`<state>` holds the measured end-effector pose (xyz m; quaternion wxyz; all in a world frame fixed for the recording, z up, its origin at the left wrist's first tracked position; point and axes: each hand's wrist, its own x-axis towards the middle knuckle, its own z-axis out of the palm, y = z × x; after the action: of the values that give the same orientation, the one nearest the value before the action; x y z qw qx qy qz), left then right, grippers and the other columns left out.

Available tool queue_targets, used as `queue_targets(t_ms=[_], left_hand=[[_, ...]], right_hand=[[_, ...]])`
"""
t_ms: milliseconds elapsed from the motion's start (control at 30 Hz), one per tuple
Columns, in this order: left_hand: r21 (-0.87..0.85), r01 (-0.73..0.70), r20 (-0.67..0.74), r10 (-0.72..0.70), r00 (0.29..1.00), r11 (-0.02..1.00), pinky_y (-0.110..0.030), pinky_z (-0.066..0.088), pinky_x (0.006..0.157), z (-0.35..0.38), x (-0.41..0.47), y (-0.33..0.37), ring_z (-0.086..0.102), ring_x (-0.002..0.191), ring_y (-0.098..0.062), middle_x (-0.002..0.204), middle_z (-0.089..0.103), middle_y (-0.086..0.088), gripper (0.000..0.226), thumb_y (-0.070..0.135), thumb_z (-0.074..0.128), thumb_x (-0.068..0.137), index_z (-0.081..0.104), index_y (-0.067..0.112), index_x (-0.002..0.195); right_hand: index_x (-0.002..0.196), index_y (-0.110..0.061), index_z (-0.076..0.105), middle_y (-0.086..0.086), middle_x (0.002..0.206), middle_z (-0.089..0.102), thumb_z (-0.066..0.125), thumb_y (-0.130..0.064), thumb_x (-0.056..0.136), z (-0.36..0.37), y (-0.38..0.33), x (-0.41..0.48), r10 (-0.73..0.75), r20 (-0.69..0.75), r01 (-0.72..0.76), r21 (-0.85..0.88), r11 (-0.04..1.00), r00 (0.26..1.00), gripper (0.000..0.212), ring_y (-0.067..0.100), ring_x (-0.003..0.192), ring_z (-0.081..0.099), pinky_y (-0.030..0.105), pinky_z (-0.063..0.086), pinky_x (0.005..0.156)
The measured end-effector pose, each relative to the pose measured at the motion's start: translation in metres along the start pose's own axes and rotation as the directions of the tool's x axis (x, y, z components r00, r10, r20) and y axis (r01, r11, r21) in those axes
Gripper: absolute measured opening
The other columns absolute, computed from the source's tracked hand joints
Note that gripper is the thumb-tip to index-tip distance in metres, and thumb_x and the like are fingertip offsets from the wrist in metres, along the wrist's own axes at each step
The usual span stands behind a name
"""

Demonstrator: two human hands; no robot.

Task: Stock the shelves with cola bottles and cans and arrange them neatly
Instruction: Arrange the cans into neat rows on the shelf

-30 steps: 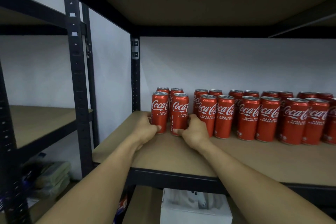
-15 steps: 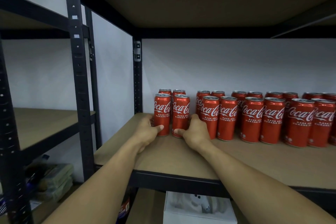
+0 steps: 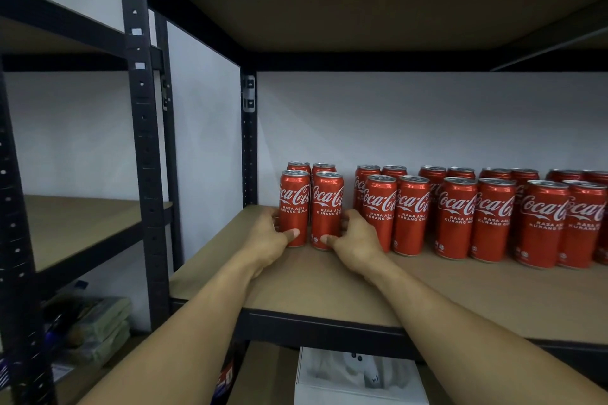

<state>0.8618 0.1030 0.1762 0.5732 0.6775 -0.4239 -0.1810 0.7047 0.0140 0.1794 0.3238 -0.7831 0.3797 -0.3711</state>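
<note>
Two rows of red cola cans stand upright along the back of a wooden shelf (image 3: pixel 329 286). At the left end a group of several cans stands a little apart from the rest. My left hand (image 3: pixel 269 237) grips the base of the front left can (image 3: pixel 294 204), thumb on its front. My right hand (image 3: pixel 353 240) grips the base of the neighbouring front can (image 3: pixel 327 207), its thumb on the front and fingers round the right side. The two held cans stand side by side, almost touching. Further right the front row of cans (image 3: pixel 454 214) runs to the frame's edge.
A black metal upright (image 3: pixel 249 141) stands just left of the cans, a thicker post (image 3: pixel 141 141) nearer me. Another shelf (image 3: pixel 362 20) hangs overhead. A second rack (image 3: pixel 75 227) is at left, with bundles (image 3: pixel 98 329) below it. A white box (image 3: pixel 358 378) sits under the shelf.
Both hands have slid the two front left cans back toward the rear pair and closer together. The view has shifted slightly left and down.
</note>
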Motion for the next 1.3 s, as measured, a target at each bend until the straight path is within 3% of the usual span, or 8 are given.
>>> queue_targets(t_ms=[467, 833, 1300], left_hand=[[0.011, -0.013, 0.006, 0.013, 1.0, 1.0, -0.047, 0.045, 0.11, 0.0, 0.001, -0.001, 0.056, 0.125, -0.023, 0.137, 0.057, -0.006, 0.057, 0.017, 0.07, 0.093, 0.044, 0.017, 0.144], [0.027, -0.049, -0.033, 0.05, 0.998, 0.998, -0.045, 0.049, 0.105, -0.001, 0.001, -0.003, 0.06, 0.113, -0.02, 0.126, 0.063, -0.004, 0.051, 0.015, 0.074, 0.09, 0.052, 0.017, 0.136], [0.049, -0.051, -0.04, 0.053, 0.998, 0.998, -0.045, 0.047, 0.108, -0.001, -0.005, -0.001, 0.059, 0.12, -0.023, 0.132, 0.061, -0.005, 0.052, 0.016, 0.072, 0.091, 0.05, 0.017, 0.138]], right_hand=[[0.135, -0.013, 0.05, 0.006, 0.135, 0.062, 0.082, -0.025, 0.084, 0.008, -0.005, -0.001, -0.041, -0.031, 0.039, -0.062, 0.997, 0.999, 0.061, 0.024, 0.123, 0.061, 0.042, 0.049, 0.106], [0.127, -0.011, 0.051, 0.009, 0.128, 0.065, 0.085, -0.029, 0.08, 0.012, -0.007, -0.003, -0.066, -0.108, 0.049, -0.154, 0.987, 0.992, 0.061, 0.026, 0.117, 0.064, 0.036, 0.052, 0.098], [0.128, -0.012, 0.05, 0.007, 0.128, 0.066, 0.085, -0.031, 0.08, 0.014, -0.006, -0.007, -0.083, -0.129, 0.064, -0.145, 0.987, 0.988, 0.063, 0.024, 0.116, 0.065, 0.036, 0.052, 0.098]])
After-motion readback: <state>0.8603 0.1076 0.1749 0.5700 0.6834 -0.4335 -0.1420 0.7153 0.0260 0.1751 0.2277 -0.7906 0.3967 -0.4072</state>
